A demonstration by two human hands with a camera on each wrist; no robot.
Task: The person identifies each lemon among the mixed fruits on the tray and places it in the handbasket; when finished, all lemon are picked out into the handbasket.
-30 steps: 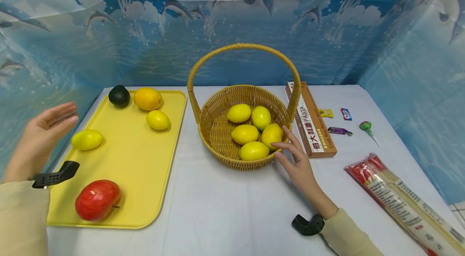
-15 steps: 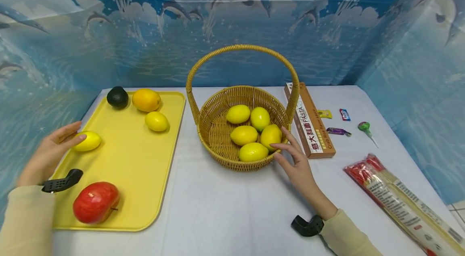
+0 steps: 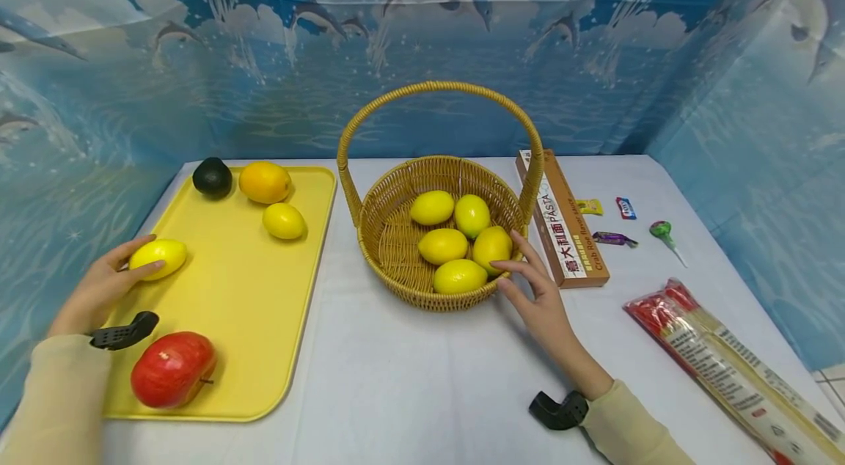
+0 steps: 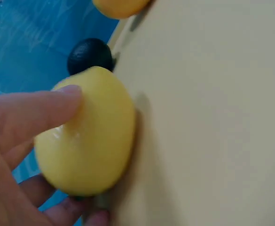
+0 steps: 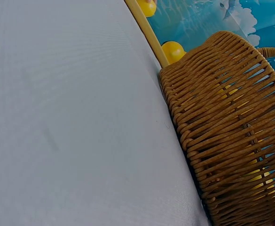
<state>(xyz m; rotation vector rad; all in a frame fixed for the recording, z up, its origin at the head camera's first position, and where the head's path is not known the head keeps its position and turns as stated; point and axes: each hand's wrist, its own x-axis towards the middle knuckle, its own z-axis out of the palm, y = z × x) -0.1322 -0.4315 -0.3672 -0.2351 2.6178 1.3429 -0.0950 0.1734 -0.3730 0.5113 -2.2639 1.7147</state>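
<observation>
My left hand (image 3: 99,290) holds a yellow lemon (image 3: 173,257) at the left side of the yellow tray (image 3: 244,348). In the left wrist view the thumb lies across the lemon (image 4: 102,141) and the other fingers curl under its far side. At the wicker basket (image 3: 389,276), my right hand (image 3: 544,300) grips the near right rim, fingers over the edge and thumb outside. Several lemons (image 3: 442,246) lie inside. The right wrist view shows the basket's woven side (image 5: 226,122), with the right hand almost wholly out of sight.
On the tray sit an avocado (image 3: 213,177), an orange-yellow fruit (image 3: 265,182), another lemon (image 3: 284,221) and a red apple (image 3: 173,370). Right of the basket are a pasta box (image 3: 571,230), small wrapped candies (image 3: 614,238), a lollipop (image 3: 661,231) and a plastic-wrapped noodle pack (image 3: 733,370).
My left hand has come down and right from above the tray's left edge and taken hold of the lemon there. My right hand stays at the basket rim.
</observation>
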